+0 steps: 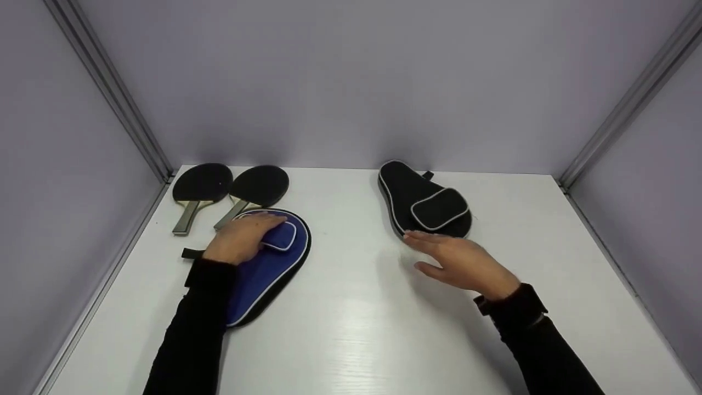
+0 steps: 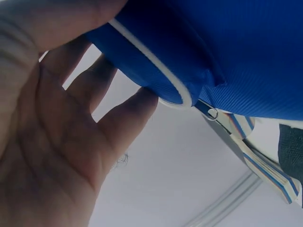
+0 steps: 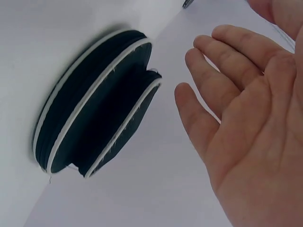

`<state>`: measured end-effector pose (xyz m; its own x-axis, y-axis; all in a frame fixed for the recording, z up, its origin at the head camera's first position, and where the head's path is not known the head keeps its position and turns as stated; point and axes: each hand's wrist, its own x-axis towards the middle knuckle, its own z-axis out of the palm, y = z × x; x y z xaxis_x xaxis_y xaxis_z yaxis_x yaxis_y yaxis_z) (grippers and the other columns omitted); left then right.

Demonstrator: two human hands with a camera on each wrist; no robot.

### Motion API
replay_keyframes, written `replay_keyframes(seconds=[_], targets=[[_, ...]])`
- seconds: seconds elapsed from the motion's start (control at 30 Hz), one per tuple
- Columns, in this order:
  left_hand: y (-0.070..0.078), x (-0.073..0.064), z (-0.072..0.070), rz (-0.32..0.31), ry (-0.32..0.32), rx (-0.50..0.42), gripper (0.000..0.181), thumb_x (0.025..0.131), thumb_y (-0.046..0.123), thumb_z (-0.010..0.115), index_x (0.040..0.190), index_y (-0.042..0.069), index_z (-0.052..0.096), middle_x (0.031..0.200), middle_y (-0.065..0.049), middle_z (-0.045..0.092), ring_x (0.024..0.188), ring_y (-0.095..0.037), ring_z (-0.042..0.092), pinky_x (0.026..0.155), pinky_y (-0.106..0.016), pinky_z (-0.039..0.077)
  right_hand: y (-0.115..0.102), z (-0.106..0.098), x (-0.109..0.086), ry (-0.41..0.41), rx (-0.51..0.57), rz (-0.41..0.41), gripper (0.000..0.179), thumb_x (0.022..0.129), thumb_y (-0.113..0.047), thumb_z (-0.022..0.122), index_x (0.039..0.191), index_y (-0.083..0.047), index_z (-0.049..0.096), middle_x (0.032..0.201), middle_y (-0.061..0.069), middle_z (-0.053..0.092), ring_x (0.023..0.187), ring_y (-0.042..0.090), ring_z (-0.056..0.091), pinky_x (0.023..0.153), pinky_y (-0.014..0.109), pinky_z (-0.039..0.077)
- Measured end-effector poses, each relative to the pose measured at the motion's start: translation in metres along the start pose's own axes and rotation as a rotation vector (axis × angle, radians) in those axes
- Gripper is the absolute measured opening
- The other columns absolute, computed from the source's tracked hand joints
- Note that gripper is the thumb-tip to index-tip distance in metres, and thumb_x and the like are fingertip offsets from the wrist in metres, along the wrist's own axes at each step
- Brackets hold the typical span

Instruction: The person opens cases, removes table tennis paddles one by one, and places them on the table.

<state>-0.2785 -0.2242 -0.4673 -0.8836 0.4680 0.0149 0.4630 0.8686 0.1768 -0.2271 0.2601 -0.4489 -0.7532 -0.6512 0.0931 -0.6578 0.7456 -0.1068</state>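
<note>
A blue table tennis paddle case (image 1: 274, 263) with white piping and black sides lies on the left of the table. My left hand (image 1: 241, 238) is over its small raised pocket (image 1: 281, 237); in the left wrist view the thumb and fingers (image 2: 128, 113) hold the pocket's edges. A black paddle case (image 1: 400, 186) with white piping lies at the back, right of centre, its pocket (image 1: 440, 209) facing up. My right hand (image 1: 460, 260) hovers just in front of its rounded end, fingers straight, holding nothing. In the right wrist view a gap separates those fingers (image 3: 213, 90) from the case.
Two black paddles (image 1: 203, 184) (image 1: 260, 185) lie side by side at the back left, handles toward me. The blue case is close to the right paddle's handle. Pale walls (image 1: 351, 82) enclose the white table (image 1: 351, 340) at the back and both sides.
</note>
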Motion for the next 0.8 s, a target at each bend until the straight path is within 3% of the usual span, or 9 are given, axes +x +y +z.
replay_keyframes(seconds=[0.13, 0.4, 0.67, 0.8], targets=[[-0.002, 0.003, 0.001, 0.002, -0.056, -0.01, 0.078, 0.103, 0.016, 0.089, 0.173, 0.007, 0.056, 0.176, -0.024, 0.059, 0.168, -0.051, 0.052, 0.133, -0.073, 0.049, 0.008, -0.005, -0.003, 0.017, 0.022, 0.053, 0.061, 0.115, -0.026, 0.076, 0.172, -0.009, 0.06, 0.176, 0.017, 0.062, 0.154, 0.041, 0.07, 0.108, 0.061, 0.069], [0.004, 0.009, 0.004, -0.007, -0.124, 0.055, 0.091, 0.102, 0.033, 0.091, 0.178, 0.005, 0.049, 0.181, -0.024, 0.054, 0.172, -0.054, 0.045, 0.134, -0.08, 0.043, 0.03, -0.007, -0.007, 0.083, -0.025, 0.162, 0.064, 0.114, -0.028, 0.079, 0.172, -0.006, 0.06, 0.18, 0.016, 0.058, 0.159, 0.045, 0.064, 0.116, 0.074, 0.062], [0.006, 0.009, 0.005, -0.014, -0.154, 0.095, 0.093, 0.103, 0.037, 0.09, 0.179, 0.004, 0.047, 0.182, -0.025, 0.052, 0.172, -0.054, 0.045, 0.135, -0.079, 0.042, 0.06, -0.002, 0.003, 0.031, 0.025, 0.309, 0.075, 0.117, -0.029, 0.072, 0.182, -0.006, 0.041, 0.191, 0.02, 0.038, 0.173, 0.051, 0.045, 0.131, 0.08, 0.047], [0.002, 0.012, 0.008, -0.007, -0.157, 0.1, 0.095, 0.102, 0.04, 0.09, 0.179, 0.006, 0.047, 0.182, -0.025, 0.052, 0.172, -0.053, 0.045, 0.135, -0.08, 0.042, 0.074, -0.002, 0.012, -0.007, 0.048, 0.365, 0.082, 0.119, -0.037, 0.069, 0.186, -0.008, 0.032, 0.195, 0.02, 0.029, 0.175, 0.055, 0.039, 0.132, 0.086, 0.04]])
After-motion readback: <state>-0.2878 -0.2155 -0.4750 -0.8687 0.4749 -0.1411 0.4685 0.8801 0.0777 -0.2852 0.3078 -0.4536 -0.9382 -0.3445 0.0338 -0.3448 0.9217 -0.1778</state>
